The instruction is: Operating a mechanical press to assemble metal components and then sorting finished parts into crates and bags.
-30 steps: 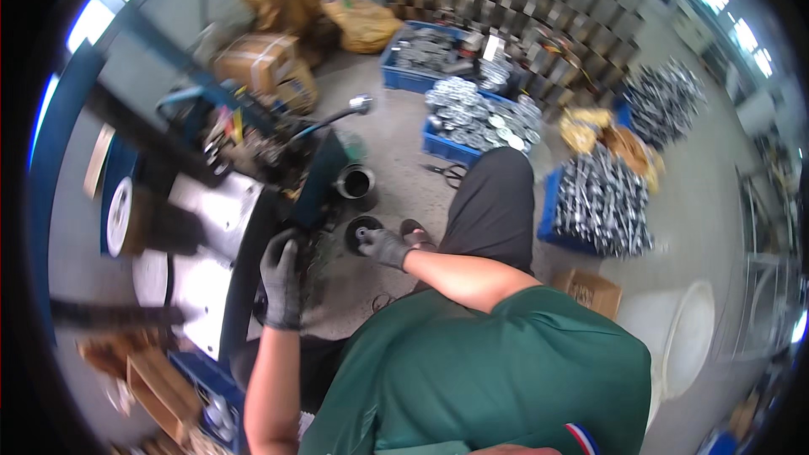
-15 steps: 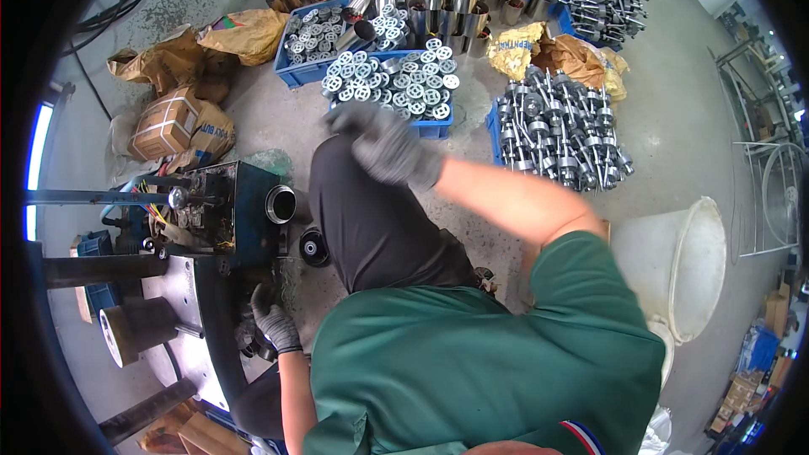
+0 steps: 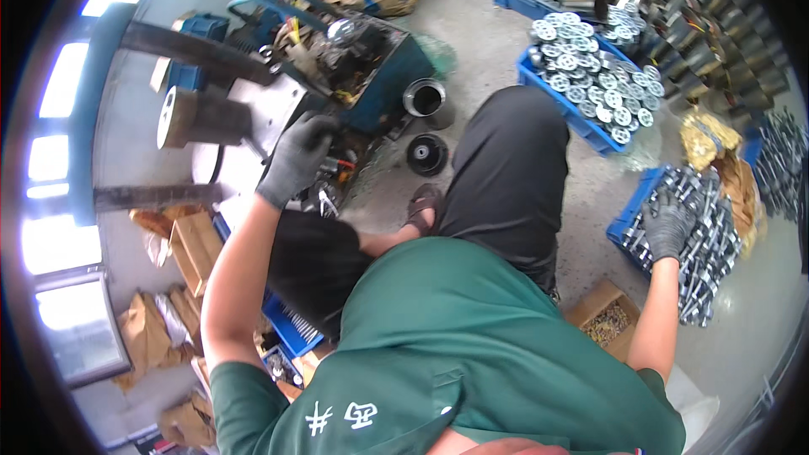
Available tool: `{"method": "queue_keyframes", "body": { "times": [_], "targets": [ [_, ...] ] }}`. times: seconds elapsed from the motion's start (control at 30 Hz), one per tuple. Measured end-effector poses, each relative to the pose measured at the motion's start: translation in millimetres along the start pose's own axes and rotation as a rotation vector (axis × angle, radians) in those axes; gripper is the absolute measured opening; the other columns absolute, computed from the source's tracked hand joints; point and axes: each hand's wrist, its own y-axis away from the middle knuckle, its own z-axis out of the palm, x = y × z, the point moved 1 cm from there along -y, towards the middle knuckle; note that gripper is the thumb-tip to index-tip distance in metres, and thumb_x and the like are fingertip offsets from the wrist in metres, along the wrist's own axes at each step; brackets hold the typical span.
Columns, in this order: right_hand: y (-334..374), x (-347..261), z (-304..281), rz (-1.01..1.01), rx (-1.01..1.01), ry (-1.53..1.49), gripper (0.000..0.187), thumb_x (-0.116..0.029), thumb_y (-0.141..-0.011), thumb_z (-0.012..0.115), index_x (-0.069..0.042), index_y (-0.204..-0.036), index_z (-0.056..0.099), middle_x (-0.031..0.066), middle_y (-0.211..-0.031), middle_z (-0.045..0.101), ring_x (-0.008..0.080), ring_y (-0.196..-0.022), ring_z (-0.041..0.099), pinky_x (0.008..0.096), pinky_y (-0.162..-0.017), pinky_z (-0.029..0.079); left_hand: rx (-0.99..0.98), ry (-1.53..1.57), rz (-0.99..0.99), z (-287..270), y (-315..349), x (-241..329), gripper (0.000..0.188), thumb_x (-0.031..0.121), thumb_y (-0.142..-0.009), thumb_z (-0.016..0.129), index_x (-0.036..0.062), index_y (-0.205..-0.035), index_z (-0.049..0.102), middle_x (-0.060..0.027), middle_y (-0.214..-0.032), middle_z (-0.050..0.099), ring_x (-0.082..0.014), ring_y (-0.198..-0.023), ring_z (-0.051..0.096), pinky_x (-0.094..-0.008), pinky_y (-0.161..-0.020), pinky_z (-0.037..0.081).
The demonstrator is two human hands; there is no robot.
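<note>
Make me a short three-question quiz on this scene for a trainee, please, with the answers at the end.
1. Which of the person's hands is at the blue bin heaped with metal shafts?
2. True or false: the black round part is on the floor.
3. Fill in the colour: the glove on the left hand is ____.

Key: 1. The right hand. 2. True. 3. Grey.
</note>
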Motion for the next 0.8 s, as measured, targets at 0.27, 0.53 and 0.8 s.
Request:
{"method": "queue_keyframes", "body": {
  "times": [0.27, 0.53, 0.8],
  "targets": [
    [-7, -19, -9, 0.087, 0.049, 0.050, 0.056, -0.059, -0.090, 0.060, -0.021, -0.131, 0.066, 0.0058, -0.135, 0.064, 0.0297, -0.117, 0.061, 0.0674, -0.105, 0.033, -0.122, -0.012, 0.247, 75, -92, 0, 0.023, 0.004, -0.086, 0.064, 0.0062, -0.108, 0.070, -0.0137, -0.110, 0.067, -0.0336, -0.100, 0.067, -0.0409, -0.088, 0.054],
    [-13, -22, -5, 0.161, 0.026, 0.129, 0.054, -0.061, -0.093, 0.053, -0.025, -0.130, 0.067, 0.0024, -0.136, 0.063, 0.0277, -0.121, 0.059, 0.0641, -0.102, 0.036, -0.248, -0.010, 0.250, 135, -158, -13, 0.022, 0.015, -0.088, 0.064, 0.0096, -0.108, 0.072, -0.0162, -0.109, 0.069, -0.0360, -0.101, 0.067, -0.0437, -0.090, 0.054],
    [-50, 34, 16, 0.105, -0.371, -0.326, 0.046, -0.044, -0.088, 0.063, -0.019, -0.127, 0.068, 0.0124, -0.133, 0.064, 0.0327, -0.117, 0.064, 0.0427, -0.099, 0.048, -0.323, 0.099, 0.333, 152, -188, -15, 0.024, 0.018, -0.090, 0.063, 0.0098, -0.110, 0.073, -0.0167, -0.104, 0.072, -0.0346, -0.101, 0.069, -0.0421, -0.092, 0.054]
  ]
}}
